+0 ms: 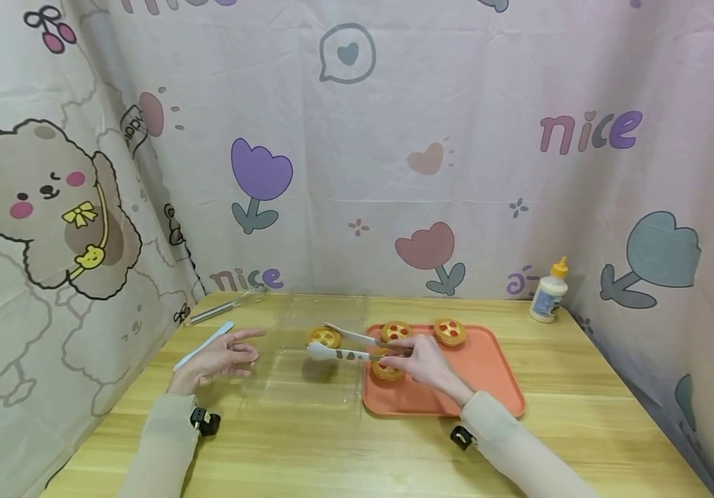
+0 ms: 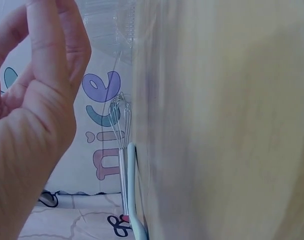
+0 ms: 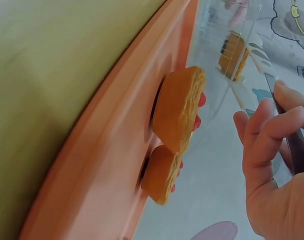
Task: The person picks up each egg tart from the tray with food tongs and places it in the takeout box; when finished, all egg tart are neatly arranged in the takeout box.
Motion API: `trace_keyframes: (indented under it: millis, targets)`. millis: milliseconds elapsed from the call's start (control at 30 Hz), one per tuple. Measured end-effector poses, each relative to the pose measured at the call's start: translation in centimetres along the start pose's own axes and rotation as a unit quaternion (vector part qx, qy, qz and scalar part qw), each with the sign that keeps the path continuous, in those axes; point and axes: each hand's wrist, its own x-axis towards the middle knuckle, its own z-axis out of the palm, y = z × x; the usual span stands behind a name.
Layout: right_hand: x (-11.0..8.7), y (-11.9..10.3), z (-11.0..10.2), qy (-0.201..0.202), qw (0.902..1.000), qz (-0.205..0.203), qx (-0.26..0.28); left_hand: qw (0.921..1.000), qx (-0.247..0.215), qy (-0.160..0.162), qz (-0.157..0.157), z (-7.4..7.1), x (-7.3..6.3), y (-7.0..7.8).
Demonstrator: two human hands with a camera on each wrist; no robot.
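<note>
My right hand (image 1: 421,360) grips a pair of tongs (image 1: 353,355) with pale, spotted tips and dark handles. Between the tong tips is a small mini-pizza-like tart (image 1: 324,337), seen over a clear plastic box (image 1: 294,394) with a shadow below it. In the right wrist view the same tart (image 3: 233,57) shows between the two tong arms. Three more tarts with red toppings, such as one tart (image 1: 450,332) at the back, sit on an orange tray (image 1: 481,380). My left hand (image 1: 222,360) holds nothing, its fingers loosely extended beside the box's left side.
A wire whisk (image 1: 213,312) lies at the back left of the wooden table (image 1: 307,449). Nearer my left hand is a long light-blue utensil (image 1: 204,346). A white bottle with a yellow cap (image 1: 548,294) stands at the back right, before a patterned curtain (image 1: 357,138).
</note>
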Motion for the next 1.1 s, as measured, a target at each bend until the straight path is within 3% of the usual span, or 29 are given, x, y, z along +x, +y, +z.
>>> trace_keyframes:
  millis: [300,533,1100]
  targets:
    - [0.8,-0.4,1.2,0.0,0.9984,-0.038,-0.042,0.9999,0.013,0.002,0.003,-0.1,-0.2,0.0]
    - [1.6,-0.7,1.6,-0.001,0.9977,-0.054,-0.041,1.0,0.007,0.007,0.003,-0.1,0.1,0.0]
    - [2.1,-2.0,3.1,-0.013,0.9979,-0.057,-0.028,1.0,-0.004,0.008,0.0,0.0,0.3,-0.1]
